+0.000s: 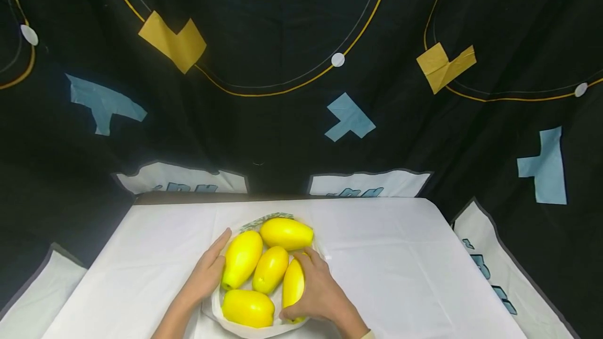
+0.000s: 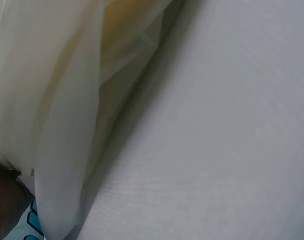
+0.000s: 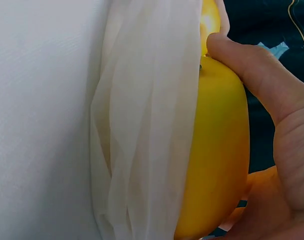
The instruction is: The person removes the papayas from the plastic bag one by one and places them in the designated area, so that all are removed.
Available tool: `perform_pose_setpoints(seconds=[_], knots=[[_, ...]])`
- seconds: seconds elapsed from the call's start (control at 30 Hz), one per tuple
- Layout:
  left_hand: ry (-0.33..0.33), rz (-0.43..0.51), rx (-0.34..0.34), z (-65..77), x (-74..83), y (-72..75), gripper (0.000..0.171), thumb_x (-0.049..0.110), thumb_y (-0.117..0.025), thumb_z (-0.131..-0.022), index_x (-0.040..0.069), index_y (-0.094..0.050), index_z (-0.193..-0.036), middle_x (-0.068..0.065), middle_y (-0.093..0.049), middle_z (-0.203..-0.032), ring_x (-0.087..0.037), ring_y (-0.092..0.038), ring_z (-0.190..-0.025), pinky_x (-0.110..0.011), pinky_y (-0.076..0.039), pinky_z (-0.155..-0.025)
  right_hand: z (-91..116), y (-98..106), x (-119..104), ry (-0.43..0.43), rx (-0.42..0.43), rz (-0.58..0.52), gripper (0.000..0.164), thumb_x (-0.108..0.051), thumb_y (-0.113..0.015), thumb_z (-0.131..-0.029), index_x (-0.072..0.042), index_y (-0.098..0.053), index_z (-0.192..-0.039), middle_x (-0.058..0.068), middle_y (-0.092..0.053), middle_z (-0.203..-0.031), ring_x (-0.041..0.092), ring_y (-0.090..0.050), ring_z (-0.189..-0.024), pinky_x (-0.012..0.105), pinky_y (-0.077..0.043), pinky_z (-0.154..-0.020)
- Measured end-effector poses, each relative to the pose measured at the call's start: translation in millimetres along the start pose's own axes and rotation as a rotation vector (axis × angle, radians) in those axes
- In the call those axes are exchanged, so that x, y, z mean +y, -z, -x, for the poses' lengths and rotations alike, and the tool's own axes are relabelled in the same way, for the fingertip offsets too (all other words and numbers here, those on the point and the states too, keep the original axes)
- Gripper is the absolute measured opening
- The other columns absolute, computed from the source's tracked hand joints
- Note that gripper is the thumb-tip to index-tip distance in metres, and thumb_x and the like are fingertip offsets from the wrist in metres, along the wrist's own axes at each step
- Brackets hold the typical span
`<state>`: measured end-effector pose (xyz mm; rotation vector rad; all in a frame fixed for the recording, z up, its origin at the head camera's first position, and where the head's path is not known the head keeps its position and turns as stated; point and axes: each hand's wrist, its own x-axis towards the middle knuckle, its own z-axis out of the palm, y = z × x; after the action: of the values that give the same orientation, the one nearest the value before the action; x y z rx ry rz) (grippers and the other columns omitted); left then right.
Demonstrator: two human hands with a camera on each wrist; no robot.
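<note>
Several yellow mangoes (image 1: 270, 270) lie in a thin white bag (image 1: 256, 332) with its mouth spread open and green print on its far edge. My right hand (image 1: 325, 289) grips the rightmost mango (image 1: 293, 286), thumb at its near end and fingers over its far end. In the right wrist view the thumb curves over that mango (image 3: 219, 140), beside the bag's pleated wall (image 3: 147, 125). On the other side, my left hand (image 1: 207, 271) rests with extended fingers against the bag and the left mango (image 1: 242, 258). The left wrist view shows mostly bag folds (image 2: 67, 115).
A white-covered table (image 1: 386, 266) carries the bag near its front edge. Behind it hangs a black cloth (image 1: 282, 140) with yellow lines and blue and gold patches. White lettered panels (image 1: 372, 184) show along the cloth's lower part.
</note>
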<state>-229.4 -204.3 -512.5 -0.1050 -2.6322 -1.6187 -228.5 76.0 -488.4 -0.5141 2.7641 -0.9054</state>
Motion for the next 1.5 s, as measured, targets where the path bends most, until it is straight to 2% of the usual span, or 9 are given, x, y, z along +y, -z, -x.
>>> perform_pose_setpoints(seconds=[0.2,0.47,0.6,0.8,0.93,1.13,1.3,1.5], knots=[[0.005,-0.001,-0.001,0.9,-0.1,-0.6,0.057,0.002,-0.031,-0.099,0.006,-0.022,-0.155,-0.011,-0.017,-0.161,-0.032,-0.011,-0.147,-0.055,-0.011,-0.117,1,0,2,0.021,0.006,-0.004,0.123,-0.053,-0.090,-0.042,-0.017,-0.037,-0.147,0.000,-0.029,-0.151,0.021,-0.033,-0.133,0.049,-0.045,-0.098],[0.005,-0.003,-0.003,0.7,1.0,-0.8,0.056,0.003,-0.031,-0.100,0.008,-0.022,-0.155,-0.010,-0.017,-0.161,-0.032,-0.011,-0.148,-0.055,-0.011,-0.117,4,8,3,0.097,0.072,-0.037,0.118,-0.051,-0.090,-0.043,-0.022,-0.038,-0.145,-0.007,-0.031,-0.147,0.014,-0.036,-0.125,0.041,-0.047,-0.096],[-0.001,-0.004,-0.001,0.7,0.4,-0.8,0.057,0.002,-0.031,-0.100,0.007,-0.022,-0.155,-0.011,-0.017,-0.161,-0.032,-0.011,-0.147,-0.055,-0.011,-0.118,6,14,4,0.136,0.106,-0.037,0.114,-0.051,-0.090,-0.044,-0.021,-0.041,-0.142,-0.005,-0.031,-0.148,0.016,-0.038,-0.125,0.042,-0.048,-0.095],[-0.005,-0.001,0.001,1.2,-2.1,-0.7,0.056,0.002,-0.030,-0.100,0.007,-0.024,-0.155,-0.014,-0.021,-0.160,-0.035,-0.014,-0.146,-0.057,-0.012,-0.117,8,24,5,0.148,0.132,-0.077,0.115,-0.050,-0.090,-0.046,-0.019,-0.038,-0.144,0.000,-0.027,-0.153,0.020,-0.037,-0.128,0.045,-0.049,-0.093],[-0.003,-0.003,0.004,2.1,-2.8,-0.3,0.055,0.002,-0.030,-0.100,0.008,-0.026,-0.154,-0.015,-0.024,-0.159,-0.037,-0.017,-0.146,-0.058,-0.013,-0.116,9,31,7,0.151,0.163,-0.102,0.111,-0.048,-0.090,-0.046,-0.022,-0.040,-0.142,0.000,-0.026,-0.154,0.019,-0.039,-0.125,0.042,-0.049,-0.089],[-0.007,0.011,0.002,2.6,-2.8,0.1,0.055,0.002,-0.030,-0.100,0.009,-0.026,-0.154,-0.014,-0.024,-0.159,-0.036,-0.016,-0.146,-0.058,-0.013,-0.116,10,41,11,0.117,0.192,-0.111,0.106,-0.048,-0.090,-0.046,-0.029,-0.041,-0.139,-0.006,-0.025,-0.153,0.019,-0.042,-0.122,0.039,-0.051,-0.085],[-0.006,0.027,-0.005,2.5,-3.7,-0.1,0.056,0.001,-0.030,-0.099,0.011,-0.026,-0.155,-0.014,-0.023,-0.159,-0.036,-0.016,-0.146,-0.058,-0.012,-0.116,11,49,18,0.110,0.237,-0.124,0.105,-0.045,-0.091,-0.046,-0.030,-0.042,-0.138,-0.009,-0.024,-0.152,0.018,-0.045,-0.118,0.037,-0.050,-0.083],[-0.011,0.013,-0.005,0.6,-4.1,0.3,0.058,0.000,-0.031,-0.099,0.011,-0.026,-0.155,-0.013,-0.023,-0.159,-0.035,-0.016,-0.146,-0.057,-0.013,-0.116,11,62,32,0.099,0.301,-0.146,0.096,-0.036,-0.092,-0.046,-0.042,-0.046,-0.130,-0.010,-0.026,-0.151,0.021,-0.048,-0.117,0.035,-0.050,-0.081]])
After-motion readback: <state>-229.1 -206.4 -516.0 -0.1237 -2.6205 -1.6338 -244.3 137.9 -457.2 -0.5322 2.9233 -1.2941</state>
